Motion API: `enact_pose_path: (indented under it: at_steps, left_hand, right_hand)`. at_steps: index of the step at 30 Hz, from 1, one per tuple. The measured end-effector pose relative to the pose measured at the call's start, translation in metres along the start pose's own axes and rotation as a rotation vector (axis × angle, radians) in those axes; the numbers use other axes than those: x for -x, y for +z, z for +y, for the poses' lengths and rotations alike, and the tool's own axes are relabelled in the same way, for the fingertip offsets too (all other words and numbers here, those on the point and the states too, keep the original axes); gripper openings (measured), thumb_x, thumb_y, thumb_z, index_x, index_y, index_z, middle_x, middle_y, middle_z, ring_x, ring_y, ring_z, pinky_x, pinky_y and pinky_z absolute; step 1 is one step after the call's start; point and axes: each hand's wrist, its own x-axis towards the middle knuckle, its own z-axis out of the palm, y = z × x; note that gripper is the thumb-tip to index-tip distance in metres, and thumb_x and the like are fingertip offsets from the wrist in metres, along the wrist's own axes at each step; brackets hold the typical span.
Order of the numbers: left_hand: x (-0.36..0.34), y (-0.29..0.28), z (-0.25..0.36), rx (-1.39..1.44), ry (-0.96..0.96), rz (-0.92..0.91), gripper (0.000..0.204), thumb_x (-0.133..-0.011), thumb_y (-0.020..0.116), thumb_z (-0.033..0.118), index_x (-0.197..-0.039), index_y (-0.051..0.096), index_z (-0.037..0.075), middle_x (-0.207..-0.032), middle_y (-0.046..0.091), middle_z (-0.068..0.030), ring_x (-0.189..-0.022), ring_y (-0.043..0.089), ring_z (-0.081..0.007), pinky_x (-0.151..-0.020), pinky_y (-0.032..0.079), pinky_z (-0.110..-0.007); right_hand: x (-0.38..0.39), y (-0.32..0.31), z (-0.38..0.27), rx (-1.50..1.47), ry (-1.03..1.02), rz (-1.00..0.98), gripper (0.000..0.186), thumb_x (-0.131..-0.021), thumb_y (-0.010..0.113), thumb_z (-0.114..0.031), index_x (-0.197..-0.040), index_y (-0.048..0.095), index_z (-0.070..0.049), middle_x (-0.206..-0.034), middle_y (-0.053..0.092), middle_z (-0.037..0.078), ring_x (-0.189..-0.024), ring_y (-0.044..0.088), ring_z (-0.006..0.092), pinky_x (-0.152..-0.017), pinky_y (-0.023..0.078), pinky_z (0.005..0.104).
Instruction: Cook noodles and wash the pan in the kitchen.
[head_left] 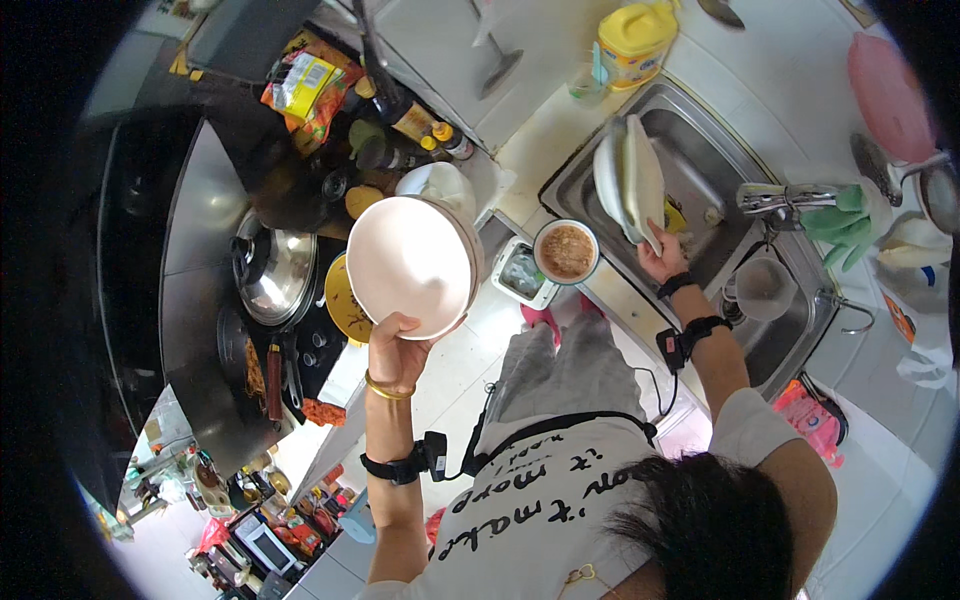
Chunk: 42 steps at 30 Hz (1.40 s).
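My left hand [396, 357] grips the near rim of a stack of white bowls [408, 268], thumb at the edge of the top one. The bowls are held up over the floor and the counter's edge, tilted, and the top bowl looks bare inside. My right hand [662, 258] reaches into the metal sink [745, 150] and grasps the near end of white plates [643, 178]. These plates lean on edge against the sink's left side, beside a yellow thing [676, 217] partly hidden behind them.
A bowl of brown, grainy contents [567, 250] sits at the counter edge, above a small white bin [520, 275]. To the left are a lidded pan [275, 265], a yellow plate [345, 300] and several sauce bottles [412, 120]. Green gloves [845, 222] hang over the sink's right rim.
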Motion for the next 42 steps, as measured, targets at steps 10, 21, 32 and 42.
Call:
enact_pose_path:
  at_steps: [10, 21, 32, 42]
  left_hand:
    - [-0.009, 0.017, -0.005, -0.001, -0.091, -0.063, 0.062, -0.073, 0.050, 0.001, -0.133, 0.034, -0.003, -0.124, 0.050, -0.0183, -0.108, 0.058, -0.0335, -0.088, 0.054, -0.050]
    - [-0.016, 0.026, -0.013, -0.087, -0.048, -0.096, 0.066, -0.073, 0.044, 0.002, -0.135, 0.026, -0.009, -0.131, 0.044, -0.0256, -0.114, 0.053, -0.0407, -0.088, 0.055, -0.053]
    - [0.015, 0.018, -0.029, 0.104, 0.001, -0.010, 0.064, -0.073, 0.051, 0.001, -0.135, 0.034, -0.002, -0.128, 0.049, -0.0199, -0.115, 0.054, -0.0322, -0.095, 0.049, -0.046]
    - [0.076, -0.098, -0.084, 0.345, 0.180, 0.248, 0.069, -0.068, 0.051, -0.001, -0.134, 0.032, -0.002, -0.120, 0.051, -0.0185, -0.104, 0.060, -0.0305, -0.083, 0.055, -0.041]
  right_hand:
    - [0.024, -0.023, 0.046, -0.728, 0.061, -0.187, 0.038, -0.086, 0.059, -0.020, -0.120, 0.057, -0.004, -0.119, 0.061, 0.012, -0.091, 0.066, 0.0225, -0.078, 0.057, 0.0348]
    - [0.065, 0.031, 0.015, -0.163, -0.113, 0.077, 0.022, -0.091, 0.060, -0.012, -0.110, 0.060, 0.000, -0.095, 0.066, 0.008, -0.092, 0.064, 0.0195, -0.073, 0.055, 0.0278]
    - [0.100, 0.079, -0.038, 0.680, -0.101, 0.190, 0.045, -0.087, 0.063, -0.020, -0.121, 0.051, 0.006, -0.110, 0.059, 0.012, -0.101, 0.058, 0.0215, -0.086, 0.047, 0.0329]
    - [0.044, 0.141, 0.024, 0.892, 0.106, -0.042, 0.054, -0.087, 0.065, -0.013, -0.133, 0.041, 0.002, -0.124, 0.053, 0.011, -0.111, 0.055, 0.0235, -0.093, 0.046, 0.0382]
